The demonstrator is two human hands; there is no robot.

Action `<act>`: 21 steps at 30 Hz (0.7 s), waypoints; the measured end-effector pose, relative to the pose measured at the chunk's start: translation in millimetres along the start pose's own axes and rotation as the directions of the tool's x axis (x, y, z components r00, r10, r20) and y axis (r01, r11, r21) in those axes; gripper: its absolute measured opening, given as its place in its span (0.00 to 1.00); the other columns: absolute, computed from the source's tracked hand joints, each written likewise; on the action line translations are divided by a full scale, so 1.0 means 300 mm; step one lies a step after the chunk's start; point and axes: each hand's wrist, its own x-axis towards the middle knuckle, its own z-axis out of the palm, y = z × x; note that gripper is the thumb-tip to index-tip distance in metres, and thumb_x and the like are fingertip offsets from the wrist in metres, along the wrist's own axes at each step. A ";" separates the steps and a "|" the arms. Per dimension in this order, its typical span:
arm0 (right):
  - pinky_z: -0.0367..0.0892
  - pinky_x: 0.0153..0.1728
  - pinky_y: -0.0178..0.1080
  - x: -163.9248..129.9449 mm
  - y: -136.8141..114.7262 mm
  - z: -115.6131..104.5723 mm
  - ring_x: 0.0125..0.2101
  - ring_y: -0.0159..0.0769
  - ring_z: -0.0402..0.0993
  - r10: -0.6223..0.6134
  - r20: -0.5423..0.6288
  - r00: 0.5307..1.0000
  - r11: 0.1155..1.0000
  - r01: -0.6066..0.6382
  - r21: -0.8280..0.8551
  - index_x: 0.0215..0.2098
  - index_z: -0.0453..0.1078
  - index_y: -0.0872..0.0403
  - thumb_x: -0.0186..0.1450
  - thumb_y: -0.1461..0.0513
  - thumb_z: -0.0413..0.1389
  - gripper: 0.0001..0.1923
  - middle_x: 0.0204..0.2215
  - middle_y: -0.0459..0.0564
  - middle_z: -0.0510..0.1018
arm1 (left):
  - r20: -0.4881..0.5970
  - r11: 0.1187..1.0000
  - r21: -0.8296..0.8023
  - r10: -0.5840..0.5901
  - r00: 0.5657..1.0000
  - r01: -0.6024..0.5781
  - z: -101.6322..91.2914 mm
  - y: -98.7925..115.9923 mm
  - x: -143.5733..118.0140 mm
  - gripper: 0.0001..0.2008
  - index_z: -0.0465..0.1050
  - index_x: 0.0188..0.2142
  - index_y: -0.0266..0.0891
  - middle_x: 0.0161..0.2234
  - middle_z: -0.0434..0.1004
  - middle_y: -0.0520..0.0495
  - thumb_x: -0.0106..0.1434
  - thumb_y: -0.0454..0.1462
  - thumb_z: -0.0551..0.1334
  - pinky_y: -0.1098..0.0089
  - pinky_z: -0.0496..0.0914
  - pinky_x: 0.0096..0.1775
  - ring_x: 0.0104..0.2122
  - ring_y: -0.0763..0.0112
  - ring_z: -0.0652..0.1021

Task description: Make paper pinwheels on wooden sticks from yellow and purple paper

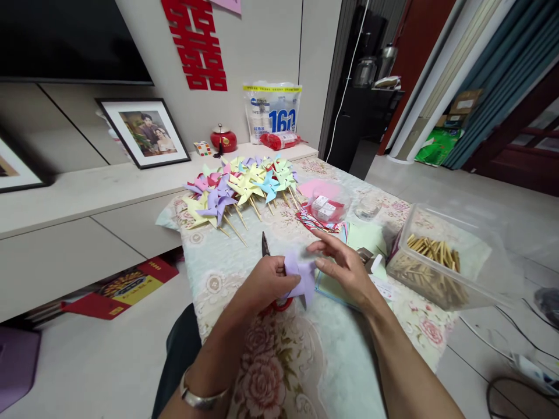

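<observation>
Fingers (pixel 279 278) of the left hand (pixel 266 282) pinch a lilac paper square (pixel 301 278) and red-handled scissors (pixel 266 247), blades pointing away toward the pinwheels (pixel 240 189), while the right hand (pixel 345 267) hovers open just right of the paper.

Both arms reach forward over the table. The left hand (pixel 268 281) is curled closed, with its thumb on top. A silver band sits on the left wrist. The right hand (pixel 345 269) is open and flat, fingers stretched toward the left hand, almost touching it.
</observation>
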 end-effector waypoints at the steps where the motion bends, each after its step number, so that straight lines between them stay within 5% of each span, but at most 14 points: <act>1: 0.61 0.52 0.47 -0.001 -0.001 0.004 0.48 0.43 0.73 0.006 0.050 0.999 1.000 -0.006 0.016 0.65 0.62 0.51 0.64 0.56 0.61 0.32 0.46 0.52 0.79 | 0.043 0.998 0.061 0.002 0.999 -0.005 -0.011 0.011 0.003 0.07 0.76 0.26 0.36 0.22 0.75 0.51 0.45 0.36 0.65 0.75 0.60 0.24 0.19 0.75 0.69; 6: 0.66 0.46 0.44 -0.005 -0.021 0.019 0.40 0.40 0.74 0.063 0.164 0.984 0.998 -0.067 0.016 0.67 0.57 0.56 0.62 0.58 0.63 0.38 0.39 0.51 0.79 | 0.228 0.970 0.242 -0.025 0.973 -0.032 -0.047 0.073 0.023 0.05 0.74 0.25 0.37 0.21 0.70 0.53 0.46 0.35 0.62 0.74 0.56 0.24 0.19 0.76 0.66; 12: 0.65 0.42 0.40 0.000 -0.029 0.031 0.38 0.37 0.72 0.123 0.198 0.972 0.992 -0.116 -0.048 0.67 0.59 0.57 0.58 0.63 0.63 0.39 0.36 0.46 0.75 | 0.271 0.897 0.435 -0.043 0.962 -0.082 -0.041 0.111 0.055 0.03 0.68 0.21 0.39 0.18 0.63 0.56 0.45 0.35 0.61 0.74 0.52 0.21 0.18 0.77 0.60; 21: 0.62 0.33 0.36 -0.002 -0.010 0.043 0.31 0.33 0.67 0.179 0.206 0.962 0.983 -0.183 0.002 0.68 0.56 0.57 0.56 0.67 0.58 0.41 0.31 0.43 0.73 | 0.338 0.865 0.490 -0.073 0.938 -0.109 -0.039 0.110 0.093 0.10 0.72 0.29 0.38 0.23 0.69 0.53 0.44 0.33 0.59 0.73 0.56 0.24 0.21 0.75 0.65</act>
